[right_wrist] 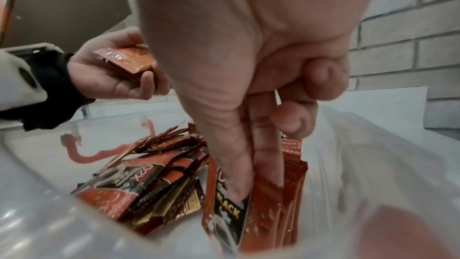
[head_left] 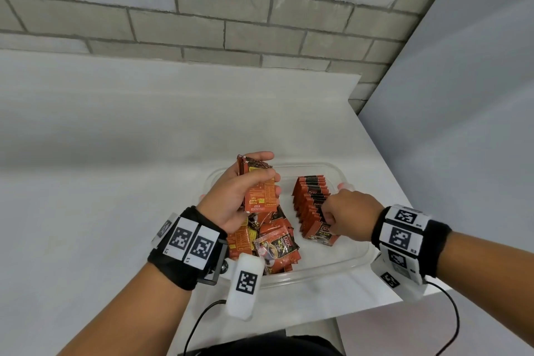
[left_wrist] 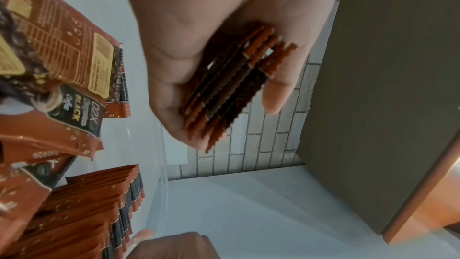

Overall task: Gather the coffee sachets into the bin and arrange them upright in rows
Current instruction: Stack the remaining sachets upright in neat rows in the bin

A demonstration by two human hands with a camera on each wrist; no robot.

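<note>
The left hand (head_left: 231,196) has its grip clamped on a stack of sachets (head_left: 258,185), held above the loose pile (head_left: 270,243) in the clear bin (head_left: 346,260) on the white worktop (head_left: 115,153). The right hand (head_left: 351,215) pinches the nearest sachet of the upright row (head_left: 312,205); its fingertips are hidden among the packets. Readable print: "D2X" and "BLACK". Smaller label text is too blurred. The bin's near wall blurs the right wrist view.

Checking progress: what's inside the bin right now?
Inside the clear bin: an upright row of sachets on the right, pinched by the right hand, and a loose pile on the left. The left hand and wrist cover part of that pile.
</note>
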